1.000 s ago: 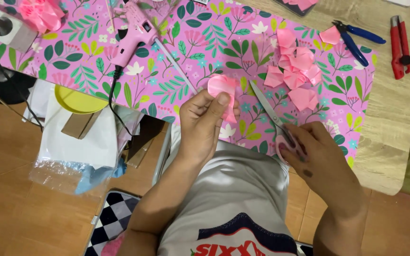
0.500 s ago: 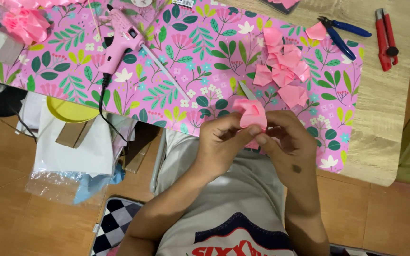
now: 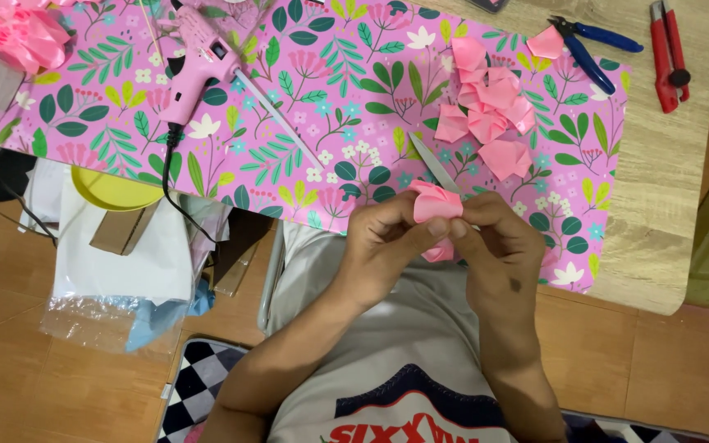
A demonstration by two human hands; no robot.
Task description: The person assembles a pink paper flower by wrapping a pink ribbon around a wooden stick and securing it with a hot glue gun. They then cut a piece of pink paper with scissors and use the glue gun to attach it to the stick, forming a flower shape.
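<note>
Both my hands meet at the near edge of the wooden table (image 3: 666, 205). My left hand (image 3: 383, 242) and right hand (image 3: 498, 246) pinch a small pink ribbon piece (image 3: 435, 205) between them, fingertips (image 3: 441, 231) closed tight on it. The ribbon looks smooth and satiny, folded into a rounded, petal-like bundle; a bit of it pokes out below my fingers.

A glossy pink wrapping sheet (image 3: 330, 107) with leaf and flower print covers the tabletop. A loose heap of folded pink ribbon petals (image 3: 490, 111) lies farther back, well apart from my hands. Scissors (image 3: 436, 168) lie just behind the bundle, metal blade showing. A pink plastic glue gun (image 3: 194, 66) rests to the left. Blue-handled pliers (image 3: 588, 41) and a red cutter (image 3: 668, 53) sit on bare wood.
</note>
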